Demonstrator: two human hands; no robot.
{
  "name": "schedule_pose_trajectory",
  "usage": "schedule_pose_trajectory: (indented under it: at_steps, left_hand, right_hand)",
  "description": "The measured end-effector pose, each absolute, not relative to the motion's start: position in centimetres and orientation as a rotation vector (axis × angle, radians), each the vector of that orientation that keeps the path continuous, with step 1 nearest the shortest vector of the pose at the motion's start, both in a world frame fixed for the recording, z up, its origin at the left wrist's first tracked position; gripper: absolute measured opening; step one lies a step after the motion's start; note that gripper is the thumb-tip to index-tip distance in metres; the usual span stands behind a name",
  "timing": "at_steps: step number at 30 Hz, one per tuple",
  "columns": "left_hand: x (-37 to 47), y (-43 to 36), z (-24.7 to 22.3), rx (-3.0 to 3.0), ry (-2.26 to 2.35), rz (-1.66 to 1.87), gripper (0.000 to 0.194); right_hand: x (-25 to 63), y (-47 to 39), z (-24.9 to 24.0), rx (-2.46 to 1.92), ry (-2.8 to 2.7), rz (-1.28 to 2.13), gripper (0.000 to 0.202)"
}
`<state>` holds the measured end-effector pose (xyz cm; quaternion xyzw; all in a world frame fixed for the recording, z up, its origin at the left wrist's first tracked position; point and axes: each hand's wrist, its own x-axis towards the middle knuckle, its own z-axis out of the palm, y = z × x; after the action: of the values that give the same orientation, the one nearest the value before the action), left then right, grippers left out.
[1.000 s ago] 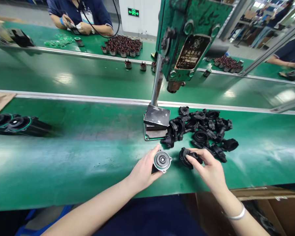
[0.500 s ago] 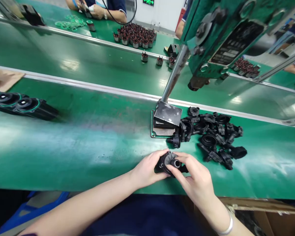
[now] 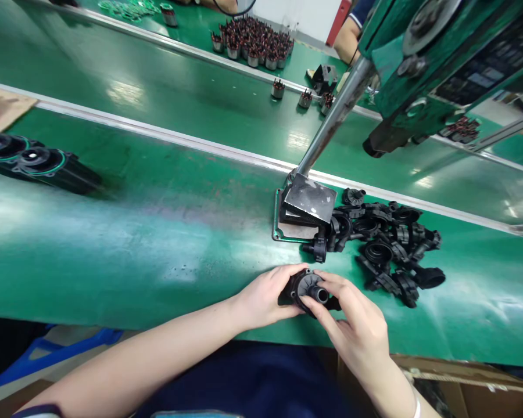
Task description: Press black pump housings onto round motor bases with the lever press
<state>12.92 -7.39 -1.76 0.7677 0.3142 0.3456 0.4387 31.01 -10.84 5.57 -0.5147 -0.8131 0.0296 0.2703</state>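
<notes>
Near the front edge of the green bench, a round black plastic housing (image 3: 308,284) with a short spout facing up is between both hands. My left hand (image 3: 268,296) is wrapped round its left side. With thumb and fingers, my right hand (image 3: 357,316) grips the ribbed top beside the spout. The housing's underside is hidden by the fingers. Just beyond, to the right, lies a pile of similar black plastic parts (image 3: 379,252). One black part (image 3: 318,247) lies apart at the pile's left, beside the metal block.
A green press (image 3: 418,75) on a steel post (image 3: 335,116) stands over a base with a metal block (image 3: 311,198). Black cylinders with green rings (image 3: 43,162) lie at the left. Behind the rail are copper-wound parts (image 3: 255,43) and a co-worker's arm (image 3: 346,43).
The view has shifted, so the press looks larger and farther right. Both hands keep their hold on the housing, with its spout tilted slightly more to the right.
</notes>
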Motion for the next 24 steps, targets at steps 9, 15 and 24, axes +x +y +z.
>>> schedule_pose_trajectory:
  at_steps: [9,15,24]
  left_hand:
    - [12.90,-7.28,-1.79,1.911,0.781,0.866,0.068]
    - [12.92,-7.27,-1.63,1.901,0.778,0.852,0.068]
    - [12.83,-7.22,-2.18,1.969,0.695,0.901,0.073]
  right_hand:
    - [31.25,-10.73,5.21,-1.348,-2.224,0.089,0.031]
    - [31.34,-10.50,5.40,-1.333,-2.245,0.096,0.032]
    - [31.03,-10.37,5.10,-1.400,-2.233,0.101,0.028]
